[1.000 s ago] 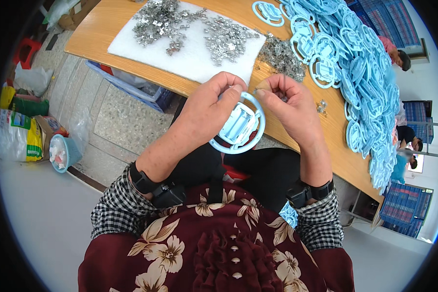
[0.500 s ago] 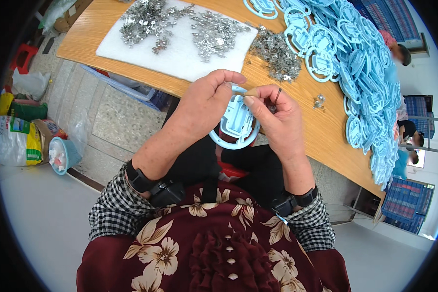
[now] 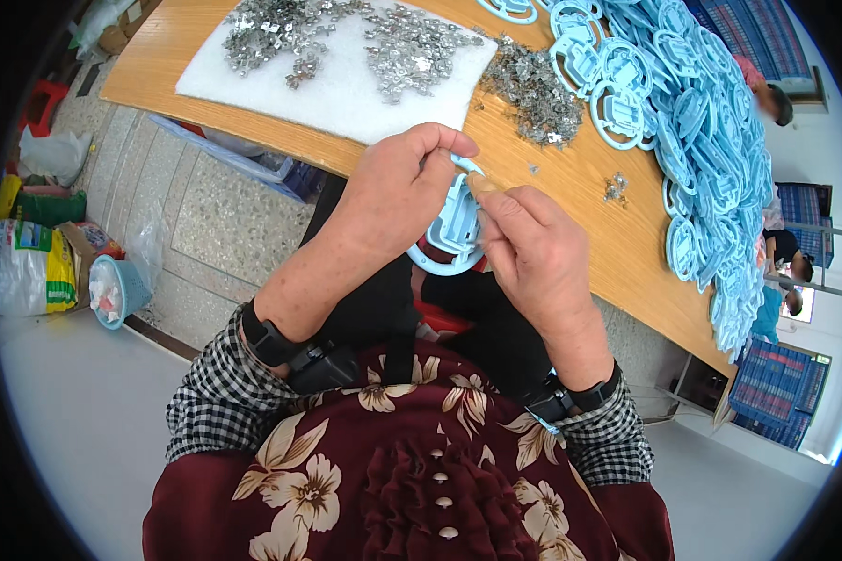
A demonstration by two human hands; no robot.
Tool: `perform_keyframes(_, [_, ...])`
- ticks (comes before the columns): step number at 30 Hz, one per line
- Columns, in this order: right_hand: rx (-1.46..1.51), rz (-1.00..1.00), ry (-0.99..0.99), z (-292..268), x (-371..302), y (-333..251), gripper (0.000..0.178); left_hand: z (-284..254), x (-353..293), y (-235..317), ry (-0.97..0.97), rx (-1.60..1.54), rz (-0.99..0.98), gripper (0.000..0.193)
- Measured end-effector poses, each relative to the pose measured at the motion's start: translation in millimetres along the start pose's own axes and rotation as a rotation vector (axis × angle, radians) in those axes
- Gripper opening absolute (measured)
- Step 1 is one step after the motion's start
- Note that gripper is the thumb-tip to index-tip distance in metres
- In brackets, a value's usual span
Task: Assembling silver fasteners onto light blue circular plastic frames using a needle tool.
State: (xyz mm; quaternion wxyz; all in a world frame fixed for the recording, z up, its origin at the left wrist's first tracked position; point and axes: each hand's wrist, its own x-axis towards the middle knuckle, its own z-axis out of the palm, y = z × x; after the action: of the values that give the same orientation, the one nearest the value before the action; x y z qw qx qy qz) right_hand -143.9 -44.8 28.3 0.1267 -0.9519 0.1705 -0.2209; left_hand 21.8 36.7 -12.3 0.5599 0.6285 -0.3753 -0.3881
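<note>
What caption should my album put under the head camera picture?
Left hand holds a round blue part, right hand touching it, near piles of small metal pieces.

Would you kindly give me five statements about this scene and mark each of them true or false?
1. The left hand holds a light-blue round part. True.
2. Small metal pieces lie on a white pad on the wooden table. True.
3. The right hand rests flat on the white pad. False: its fingers are at the rim of the light-blue round part.
4. The large pile of light-blue parts is to the left of the white pad. False: it is to the right.
5. A blue bin stands on the table. False: it stands on the floor, off to the person's left.
</note>
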Motion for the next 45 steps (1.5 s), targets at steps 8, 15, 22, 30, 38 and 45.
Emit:
perform_keyframes(8, [-0.001, 0.042, -0.104, -12.6, -1.1, 1.7, 0.041, -0.6, -0.2, 0.2, -0.005, 0.005, 0.034, 0.027])
perform_keyframes(15, [0.064, 0.08, -0.204, -12.9, 4.6, -10.2, 0.035, -0.7, 0.0, 0.6, -0.005, 0.063, 0.043, 0.027])
perform_keyframes(22, [0.281, 0.283, 0.014, -2.0, 8.0, -6.6, 0.014, -0.1, -0.5, 0.7, -0.01, 0.021, 0.037, 0.028])
perform_keyframes(30, [0.292, 0.311, 0.064, 2.3, 6.2, 0.8, 0.014, -1.8, -0.7, 1.2, -0.019, 0.013, 0.027, 0.029])
perform_keyframes(38, [0.099, 0.372, -0.181, -27.8, -1.5, -6.7, 0.018, -0.2, 0.4, -1.2, -0.019, 0.022, 0.042, 0.029])
perform_keyframes(45, [-0.216, 0.108, -0.18, -30.6, 5.2, -11.7, 0.02, 0.5, 0.2, 0.2, -0.007, 0.022, 0.031, 0.028])
